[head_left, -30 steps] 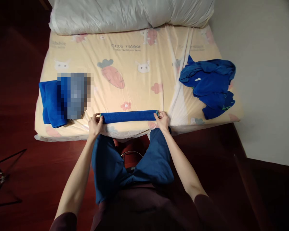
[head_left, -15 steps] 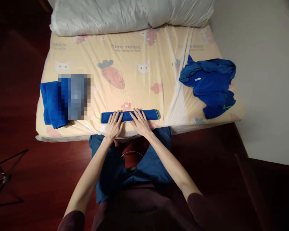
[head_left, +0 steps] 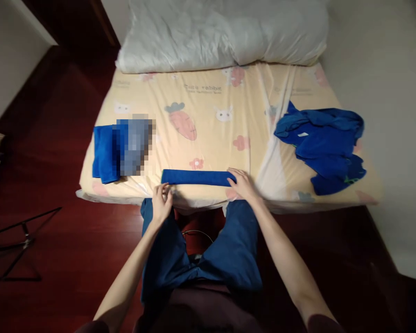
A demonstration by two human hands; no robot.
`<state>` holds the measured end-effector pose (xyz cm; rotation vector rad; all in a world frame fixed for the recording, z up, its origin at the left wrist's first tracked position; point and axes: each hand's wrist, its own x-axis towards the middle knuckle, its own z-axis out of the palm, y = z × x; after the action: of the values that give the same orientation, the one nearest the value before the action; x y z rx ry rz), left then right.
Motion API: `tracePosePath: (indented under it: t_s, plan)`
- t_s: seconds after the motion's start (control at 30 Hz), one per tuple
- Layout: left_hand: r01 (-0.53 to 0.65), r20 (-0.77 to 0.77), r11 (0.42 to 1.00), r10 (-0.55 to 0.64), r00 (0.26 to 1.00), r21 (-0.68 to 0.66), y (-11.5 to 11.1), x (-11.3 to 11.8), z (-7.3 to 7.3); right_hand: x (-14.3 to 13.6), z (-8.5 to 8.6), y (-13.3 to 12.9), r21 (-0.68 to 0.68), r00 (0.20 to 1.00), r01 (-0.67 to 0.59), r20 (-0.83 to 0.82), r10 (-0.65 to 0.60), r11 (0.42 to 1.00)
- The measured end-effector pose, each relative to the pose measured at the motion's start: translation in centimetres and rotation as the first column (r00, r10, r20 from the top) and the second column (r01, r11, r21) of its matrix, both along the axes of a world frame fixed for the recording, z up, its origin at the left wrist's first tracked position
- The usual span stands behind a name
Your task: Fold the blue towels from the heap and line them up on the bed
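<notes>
A blue towel (head_left: 198, 177) with green edging lies folded into a long narrow strip along the front of the bed. Around its right end, my right hand (head_left: 244, 186) is closed, fingers over the top and thumb on the near side. My left hand (head_left: 162, 202) is at the near left corner, its fingers loosely bent and apart, fingertips at the towel's edge. On the bed's left side sits a folded blue cloth (head_left: 106, 152), partly covered by a blurred patch. To the right lies a crumpled heap of blue cloths (head_left: 327, 143) with a small white label.
The bed (head_left: 208, 148) has a yellow sheet with carrot and rabbit prints, wrinkled on the right. A rolled grey-white quilt (head_left: 222, 34) lies across its far end. A wall (head_left: 381, 115) borders the right side. Black stand legs (head_left: 26, 240) are on the floor at left.
My hands have moved apart from the towel's middle, the right to its right end and the left to its near left corner. The camera view has shifted, so the bed appears lower and further right.
</notes>
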<state>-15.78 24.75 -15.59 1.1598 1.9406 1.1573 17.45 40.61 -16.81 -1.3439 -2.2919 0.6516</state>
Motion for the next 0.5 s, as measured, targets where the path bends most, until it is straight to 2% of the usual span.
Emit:
tracePosePath:
  t_s: [0.03,0.07,0.1,0.17,0.2,0.27,0.4,0.5]
  plan:
    - [-0.066,0.204,0.996,0.078,0.976,-0.065,-0.2,0.4,0.1,0.6,0.1,1.1,-0.041,0.999,-0.033,0.037,0.034,0.999]
    - [-0.112,0.419,0.984,0.161,0.894,-0.139,-0.1,0.7,0.2,1.1,0.2,2.1,-0.096,0.994,-0.068,0.082,0.076,0.993]
    - [-0.142,0.598,0.968,0.241,0.764,-0.208,0.2,1.0,0.3,1.4,0.3,3.1,-0.153,0.985,-0.1,0.127,0.119,0.983]
    - [-0.198,0.783,0.933,0.36,0.507,-0.301,1.5,1.2,0.3,1.6,0.6,4.6,-0.237,0.962,-0.145,0.194,0.193,0.961]
    - [-0.228,0.812,0.918,0.393,0.432,-0.324,2.3,1.1,0.3,1.5,0.8,5.1,-0.26,0.952,-0.161,0.214,0.22,0.952]
    - [-0.281,0.816,0.895,0.435,0.381,-0.346,3.7,0.9,0.2,0.9,1.1,5.7,-0.287,0.932,-0.184,0.253,0.26,0.94]
    - [-0.363,0.785,0.845,0.513,0.348,-0.392,5.7,0.4,-0.2,-0.7,1.5,6.2,-0.341,0.878,-0.142,0.391,0.277,0.929]
    - [-0.422,0.783,0.832,0.515,0.348,-0.36,6.2,0.5,-0.1,-1.3,1.3,6.3,-0.386,0.853,-0.095,0.444,0.275,0.918]
